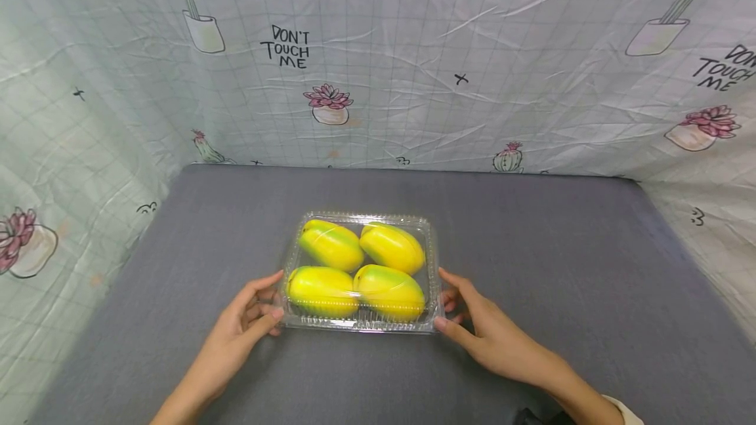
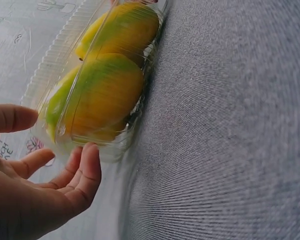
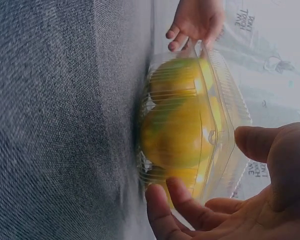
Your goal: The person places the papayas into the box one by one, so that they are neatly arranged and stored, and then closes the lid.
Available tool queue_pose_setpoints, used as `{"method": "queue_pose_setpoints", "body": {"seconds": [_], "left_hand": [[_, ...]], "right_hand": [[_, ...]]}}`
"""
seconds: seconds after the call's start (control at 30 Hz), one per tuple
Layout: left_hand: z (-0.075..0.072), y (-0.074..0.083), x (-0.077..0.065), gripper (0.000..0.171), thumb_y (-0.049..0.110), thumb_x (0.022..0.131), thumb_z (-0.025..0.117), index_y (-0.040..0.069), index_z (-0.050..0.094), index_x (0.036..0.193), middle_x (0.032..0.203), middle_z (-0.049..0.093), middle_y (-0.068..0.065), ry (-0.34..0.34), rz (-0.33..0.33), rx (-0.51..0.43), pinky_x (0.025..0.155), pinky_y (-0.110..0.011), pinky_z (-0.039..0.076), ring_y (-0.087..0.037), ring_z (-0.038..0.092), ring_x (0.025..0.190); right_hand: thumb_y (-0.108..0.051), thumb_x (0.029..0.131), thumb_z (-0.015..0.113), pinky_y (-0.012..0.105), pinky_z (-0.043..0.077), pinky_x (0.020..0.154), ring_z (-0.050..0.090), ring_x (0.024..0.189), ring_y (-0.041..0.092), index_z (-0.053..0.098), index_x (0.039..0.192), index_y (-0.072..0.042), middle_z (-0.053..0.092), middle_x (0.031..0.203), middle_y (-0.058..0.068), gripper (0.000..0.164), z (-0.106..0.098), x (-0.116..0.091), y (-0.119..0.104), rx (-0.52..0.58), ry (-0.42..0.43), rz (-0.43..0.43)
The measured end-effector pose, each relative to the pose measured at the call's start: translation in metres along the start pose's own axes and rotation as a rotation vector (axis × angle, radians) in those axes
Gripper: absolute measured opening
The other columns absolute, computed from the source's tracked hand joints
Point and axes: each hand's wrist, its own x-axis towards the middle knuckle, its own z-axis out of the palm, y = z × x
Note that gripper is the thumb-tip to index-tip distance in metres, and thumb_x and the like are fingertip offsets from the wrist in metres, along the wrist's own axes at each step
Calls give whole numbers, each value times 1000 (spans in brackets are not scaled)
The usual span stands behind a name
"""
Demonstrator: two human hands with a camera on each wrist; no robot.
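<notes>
A clear plastic clamshell box (image 1: 361, 328) lies on the grey table with its lid down. Inside, several yellow-green mangoes (image 1: 386, 294) sit in two rows. At its left side, my left hand (image 1: 245, 317) holds the near corner, thumb and bent fingertips against the edge. My right hand (image 1: 484, 330) holds the opposite side the same way. In the left wrist view, the left fingertips (image 2: 91, 155) meet the box's end wall low down. The right wrist view has the right thumb (image 3: 252, 142) at the lid's rim and the other fingers near the base.
A grey cloth-covered table (image 1: 561, 261) lies under the box. A printed white curtain (image 1: 401, 123) with plant drawings hangs behind it and at both sides. Near the bottom edge, part of a dark object (image 1: 537, 417) shows beside a pale sleeve (image 1: 625, 410).
</notes>
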Motion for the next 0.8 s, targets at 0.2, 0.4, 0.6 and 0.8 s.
{"method": "queue_pose_setpoints", "body": {"seconds": [0.2,0.4,0.6,0.8], "left_hand": [[1,-2,0,46,11,99,51,5,36,142,101,54,-21,2,23,2,64,-32,51,-26,56,78],[3,-2,1,46,12,99,51,3,35,141,93,55,-23,7,-4,-16,60,-31,49,-27,55,72],[3,-4,1,46,9,99,50,2,33,142,88,55,-22,-10,-24,-44,57,-31,47,-24,54,68],[3,-6,1,48,9,99,50,3,30,142,77,56,-17,-41,-26,-74,53,-31,43,-22,51,60]], "right_hand": [[-30,97,56,27,49,68,57,82,11,20,149,-18,60,98,-4,65,2,1,3,68,-18,5],[-24,99,53,31,51,65,62,78,23,10,150,-21,65,87,7,66,6,1,4,293,-68,43],[-20,100,51,33,52,64,63,76,30,7,149,-19,65,84,12,66,10,1,2,391,-73,70],[-16,100,50,31,51,57,61,69,26,6,148,-18,63,80,15,65,14,1,-1,468,-64,104]]}}
